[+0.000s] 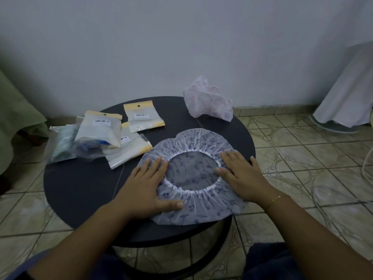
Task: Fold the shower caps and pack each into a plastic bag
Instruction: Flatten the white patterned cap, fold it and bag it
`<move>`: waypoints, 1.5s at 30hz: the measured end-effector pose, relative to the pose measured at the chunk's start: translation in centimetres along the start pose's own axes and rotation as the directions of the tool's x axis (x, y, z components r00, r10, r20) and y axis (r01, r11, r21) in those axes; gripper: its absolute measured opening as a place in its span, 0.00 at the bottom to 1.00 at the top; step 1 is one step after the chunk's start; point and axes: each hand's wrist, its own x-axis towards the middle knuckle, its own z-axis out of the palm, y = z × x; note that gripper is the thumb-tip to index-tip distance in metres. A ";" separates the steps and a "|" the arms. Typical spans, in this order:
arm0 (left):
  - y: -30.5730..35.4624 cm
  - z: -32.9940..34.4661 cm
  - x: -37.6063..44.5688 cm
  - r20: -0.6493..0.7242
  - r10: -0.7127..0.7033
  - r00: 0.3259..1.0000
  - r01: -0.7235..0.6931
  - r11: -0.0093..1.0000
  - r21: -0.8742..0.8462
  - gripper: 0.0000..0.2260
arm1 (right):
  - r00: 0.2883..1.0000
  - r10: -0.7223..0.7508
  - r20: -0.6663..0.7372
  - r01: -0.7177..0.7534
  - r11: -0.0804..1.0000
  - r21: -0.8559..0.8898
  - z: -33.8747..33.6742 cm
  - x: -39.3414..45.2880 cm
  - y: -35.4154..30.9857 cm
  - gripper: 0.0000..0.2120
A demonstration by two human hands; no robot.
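Round dark counter [80, 190] is carrying everything, standing on a tiled floor [302, 150] by a pale wall.

Blue-patterned shower cap [193, 138] is lying spread flat on the counter's near right part, elastic opening facing up, its right edge overhanging the rim slightly.

Plastic bags [139, 116] are sitting in a loose heap at the counter's left; some seem to be already filled, though the contents are too dim to name. A second, pink-patterned cap [207, 102] is lying crumpled at the far edge.

Step in hand, as I judge it: flattening the blue cap before the first fold. No fold is made yet. The next move is likely calling for lifting one side and laying it over the other, keeping the gathered elastic from springing back.

Left hand [145, 184] is pressing palm-down on the cap's left side, fingers [159, 164] straight and spread, gripping nothing. Right hand [242, 174] is pressing likewise on the right side, fingers flat, wrist wearing a thin bracelet [275, 199].
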 end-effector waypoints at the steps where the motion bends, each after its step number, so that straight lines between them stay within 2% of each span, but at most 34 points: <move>1: -0.1 -0.2 -0.2 -0.049 0.013 0.999 -0.016 0.998 -0.065 0.52 | 0.999 -0.012 -0.040 0.016 0.994 0.105 -0.4 -0.2 0.0 0.28; 3: -0.3 -0.9 -0.6 -0.159 0.010 0.987 -0.049 0.969 -0.243 0.46 | 0.989 -0.034 -0.142 0.072 0.959 0.273 -1.2 -0.8 0.1 0.22; 4: -0.6 -1.3 -0.9 -0.208 0.001 0.978 -0.065 0.950 -0.304 0.40 | 0.981 -0.048 -0.188 0.106 0.944 0.312 -1.7 -1.2 0.2 0.20; 7: -1.6 -2.3 -2.1 -0.268 0.036 0.963 -0.117 0.949 -0.292 0.15 | 0.966 -0.104 -0.237 0.177 0.933 0.313 -2.6 -2.6 1.0 0.18; 8: -1.9 -2.5 -2.5 -0.261 0.051 0.964 -0.129 0.947 -0.293 0.13 | 0.968 -0.118 -0.223 0.182 0.940 0.289 -2.7 -3.0 1.4 0.20; 10: -2.7 -2.3 -3.1 -0.233 0.064 0.970 -0.130 0.951 -0.281 0.21 | 0.980 -0.125 -0.156 0.161 0.955 0.247 -2.9 -3.7 2.2 0.24; 13: -3.2 -2.0 -3.7 -0.162 0.094 0.982 -0.132 0.960 -0.246 0.17 | 0.991 -0.131 -0.012 0.131 0.970 0.207 -2.7 -4.4 3.2 0.29; 16: -3.2 -2.2 -4.3 -0.117 0.079 0.990 -0.111 0.949 -0.295 0.20 | 0.985 -0.170 0.037 0.161 0.971 0.178 -2.1 -4.7 3.7 0.29; 22: -2.9 -2.8 -4.9 -0.072 0.059 0.996 -0.080 0.938 -0.338 0.22 | 0.989 -0.143 -0.031 0.146 0.976 0.165 -2.6 -4.6 3.1 0.16; 25: -2.7 -3.3 -5.1 -0.113 0.070 0.991 -0.108 0.923 -0.368 0.18 | 0.989 -0.097 -0.114 0.129 0.940 0.317 -3.2 -4.9 3.0 0.09; 29: -2.4 -3.6 -5.2 -0.153 0.102 0.983 -0.153 0.915 -0.372 0.13 | 0.985 -0.014 -0.171 0.071 0.941 0.331 -3.7 -4.8 2.8 0.07; 32: -2.4 -3.4 -5.1 -0.135 0.045 0.990 -0.091 0.930 -0.357 0.29 | 0.978 0.044 -0.205 0.033 0.934 0.357 -3.5 -4.1 2.8 0.10; 38: -2.4 -3.7 -4.7 -0.039 -0.073 0.997 0.047 0.886 -0.462 0.38 | 0.964 0.147 -0.224 -0.033 0.895 0.445 -3.0 -2.7 2.5 0.12; 40: -2.5 -3.7 -4.6 -0.050 -0.075 0.996 0.047 0.907 -0.419 0.33 | 0.957 0.168 -0.237 -0.048 0.895 0.443 -2.8 -2.3 2.4 0.14; 42: -2.4 -3.8 -4.3 -0.088 -0.087 0.992 0.047 0.920 -0.389 0.19 | 0.948 0.194 -0.252 -0.067 0.897 0.436 -2.6 -1.8 2.2 0.17; 44: -2.6 -3.8 -3.9 -0.143 -0.146 0.979 0.070 0.896 -0.439 0.03 | 0.942 0.207 -0.266 -0.083 0.907 0.413 -2.3 -1.4 2.0 0.19; 45: -2.7 -3.6 -3.7 -0.175 -0.164 0.971 0.065 0.882 -0.467 0.09 | 0.938 0.209 -0.275 -0.087 0.914 0.397 -2.2 -1.2 1.9 0.19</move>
